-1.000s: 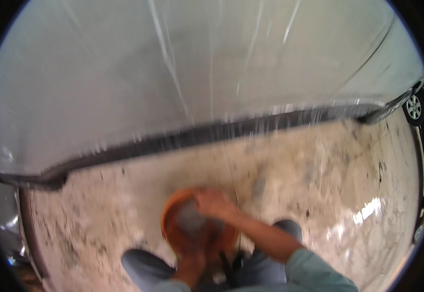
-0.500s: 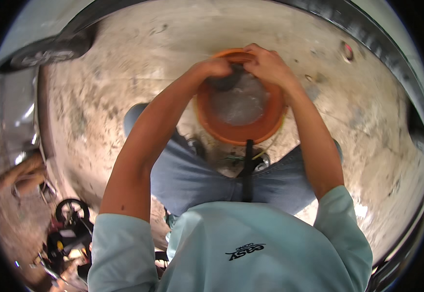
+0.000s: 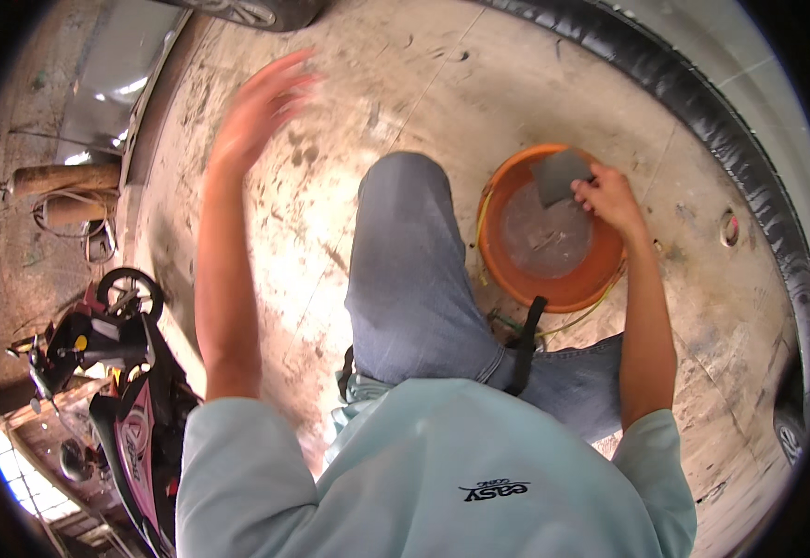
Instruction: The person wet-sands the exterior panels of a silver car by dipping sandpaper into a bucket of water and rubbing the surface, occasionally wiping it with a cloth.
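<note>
On a stained, pale concrete floor (image 3: 460, 102), a person in a light-teal T-shirt (image 3: 405, 465) and grey-blue jeans (image 3: 414, 270) is working low. Near the bent left leg, a round orange bucket (image 3: 553, 296) is holding cloudy greyish water (image 3: 544, 242). The left hand (image 3: 256, 116), blurring, is hovering above the floor, fingers released; the right hand (image 3: 611, 197) is pinching a flat, dark-grey, square-cornered sheet (image 3: 558, 177) over the bucket's far side.

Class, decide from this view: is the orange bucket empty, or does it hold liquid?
It holds liquid: a cloudy, greyish pool covers the bottom of the orange bucket. Its depth I cannot tell.
</note>
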The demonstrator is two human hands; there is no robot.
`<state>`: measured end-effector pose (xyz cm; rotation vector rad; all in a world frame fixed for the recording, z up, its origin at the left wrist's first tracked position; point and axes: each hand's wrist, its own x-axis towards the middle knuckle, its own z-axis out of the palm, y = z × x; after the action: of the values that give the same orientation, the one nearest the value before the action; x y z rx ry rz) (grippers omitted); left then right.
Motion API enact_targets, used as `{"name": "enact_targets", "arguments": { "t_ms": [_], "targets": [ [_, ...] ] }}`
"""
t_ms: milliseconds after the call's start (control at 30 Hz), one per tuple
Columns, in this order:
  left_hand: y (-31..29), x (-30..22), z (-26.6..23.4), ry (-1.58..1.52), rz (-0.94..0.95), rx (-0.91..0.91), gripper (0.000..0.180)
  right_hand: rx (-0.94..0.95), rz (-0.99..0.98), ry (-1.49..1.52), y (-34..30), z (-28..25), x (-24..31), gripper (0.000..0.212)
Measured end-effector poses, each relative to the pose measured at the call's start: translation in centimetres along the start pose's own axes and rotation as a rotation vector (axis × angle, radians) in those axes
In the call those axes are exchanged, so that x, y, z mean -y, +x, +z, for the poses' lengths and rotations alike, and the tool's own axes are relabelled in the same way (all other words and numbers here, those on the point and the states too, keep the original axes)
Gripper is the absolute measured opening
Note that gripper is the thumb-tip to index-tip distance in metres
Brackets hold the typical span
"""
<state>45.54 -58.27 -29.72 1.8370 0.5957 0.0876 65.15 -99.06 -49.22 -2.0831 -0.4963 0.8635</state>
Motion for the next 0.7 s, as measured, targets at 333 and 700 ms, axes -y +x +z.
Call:
{"name": "enact_targets", "arguments": {
  "t_ms": [333,700],
  "targets": [
    [-32.8,37.4,-12.1,-0.048,-1.218,-0.167,0.054,-0.066,-0.325,-0.401,3.5,3.3,-1.4,0.028],
    [-20.6,20.2,-0.7,-0.385,-0.87,0.489,0.049,0.149,-0.152,-0.564,5.5,3.5,-2.1,0.034]
  ]
}}
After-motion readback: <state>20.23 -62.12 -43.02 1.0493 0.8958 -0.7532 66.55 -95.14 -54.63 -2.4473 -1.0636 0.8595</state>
